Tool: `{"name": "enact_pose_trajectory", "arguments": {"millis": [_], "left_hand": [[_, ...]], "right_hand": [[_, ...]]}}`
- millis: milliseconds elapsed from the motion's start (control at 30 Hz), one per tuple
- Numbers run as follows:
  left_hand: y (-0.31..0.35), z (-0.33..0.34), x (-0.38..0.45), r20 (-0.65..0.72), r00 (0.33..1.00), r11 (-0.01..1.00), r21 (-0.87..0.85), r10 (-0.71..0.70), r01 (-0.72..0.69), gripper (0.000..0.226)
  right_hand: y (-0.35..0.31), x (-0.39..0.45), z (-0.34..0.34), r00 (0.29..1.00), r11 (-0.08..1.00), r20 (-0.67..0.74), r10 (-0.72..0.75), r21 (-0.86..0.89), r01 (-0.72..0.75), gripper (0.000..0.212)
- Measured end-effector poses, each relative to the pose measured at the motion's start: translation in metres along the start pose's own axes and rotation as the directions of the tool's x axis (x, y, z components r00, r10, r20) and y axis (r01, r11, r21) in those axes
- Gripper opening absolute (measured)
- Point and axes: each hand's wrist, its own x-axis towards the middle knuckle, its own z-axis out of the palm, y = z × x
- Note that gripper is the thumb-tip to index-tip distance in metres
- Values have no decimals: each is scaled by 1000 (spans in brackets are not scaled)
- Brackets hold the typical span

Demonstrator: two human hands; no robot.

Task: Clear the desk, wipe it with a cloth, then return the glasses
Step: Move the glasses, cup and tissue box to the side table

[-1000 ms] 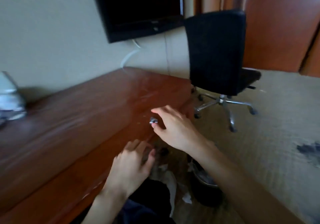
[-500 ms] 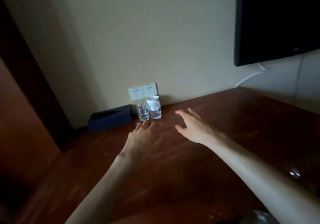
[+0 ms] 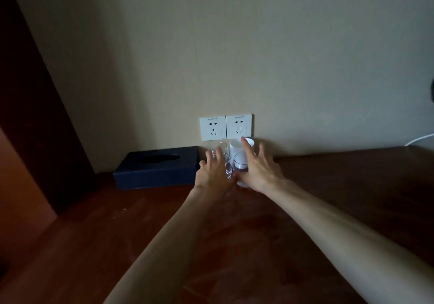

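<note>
Both our hands have reached the glasses (image 3: 240, 165): left hand (image 3: 215, 174) and right hand (image 3: 259, 171) spread-fingered, gripping nothing; tissue box (image 3: 156, 170) just left, sockets (image 3: 225, 127) behind.

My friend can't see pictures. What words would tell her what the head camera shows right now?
Two bare hands, the left hand and the right hand, reach with spread fingers to clear glasses and a white cup at the back of a wooden desk. A dark tissue box sits to their left, below two wall sockets.
</note>
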Motion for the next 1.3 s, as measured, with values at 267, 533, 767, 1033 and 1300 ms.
{"name": "enact_pose_trajectory", "arguments": {"millis": [267,533,767,1033,1300], "left_hand": [[0,17,4,-113,993,999,-36,-23,19,86],[-6,-55,-61,-129,989,991,-106,69,-83,53],[-40,-160,-175,-85,991,995,15,101,-100,62],[-118,-259,-364,-141,990,988,149,-27,48,74],[-207,-304,-553,-131,944,901,286,-302,328,77]], "right_hand": [[-5,6,28,999,997,-29,19,78,-17,98],[-24,-51,-33,999,997,22,31,76,-33,66],[-88,-153,-109,970,969,36,-241,65,239,76],[-212,-293,-135,797,789,62,-601,202,580,75],[-332,-416,-64,579,558,97,-809,433,708,63]]}}
